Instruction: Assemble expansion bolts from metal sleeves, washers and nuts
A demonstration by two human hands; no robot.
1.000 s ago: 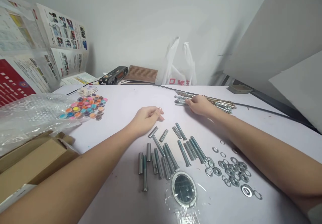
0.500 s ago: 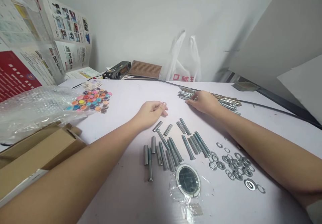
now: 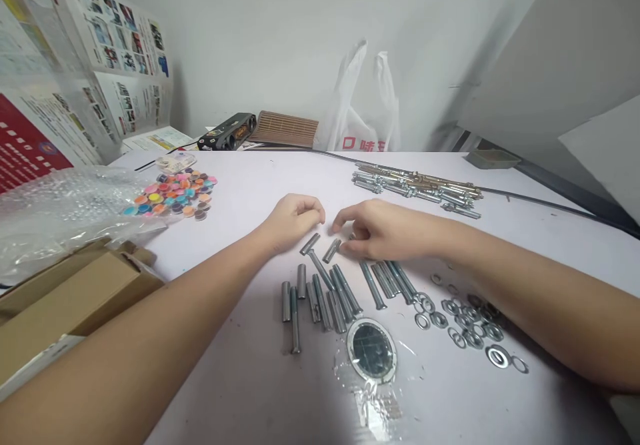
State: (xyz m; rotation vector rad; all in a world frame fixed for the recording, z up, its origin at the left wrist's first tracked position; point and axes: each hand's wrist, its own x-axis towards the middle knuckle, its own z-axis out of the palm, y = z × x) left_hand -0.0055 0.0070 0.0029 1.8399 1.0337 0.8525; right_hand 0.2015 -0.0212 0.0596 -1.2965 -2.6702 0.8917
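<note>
My left hand (image 3: 299, 218) rests on the white table with its fingers loosely curled in. No object shows in it. Just below it lie a short metal sleeve (image 3: 310, 243) and a long bolt (image 3: 321, 269). My right hand (image 3: 373, 228) hovers low over the middle, thumb and forefinger apart, and nothing is seen between them. Its thumb tip is beside another metal sleeve (image 3: 331, 251); whether they touch I cannot tell. The hand partly hides parts beneath it. Nearer to me, several bolts (image 3: 347, 290) and sleeves (image 3: 286, 301) lie in loose rows.
Nuts and washers (image 3: 473, 321) are scattered at right. Behind lies a pile of assembled expansion bolts (image 3: 415, 185). A round dark disc (image 3: 371, 350) sits in front on clear plastic. Left are coloured discs (image 3: 183, 195), bubble wrap (image 3: 75, 205) and a cardboard box (image 3: 85, 298). A white bag (image 3: 357, 111) stands behind.
My right hand has left the expansion bolt pile and come toward me and left, down to the loose sleeves. My left hand has barely moved, its fingers slightly more curled.
</note>
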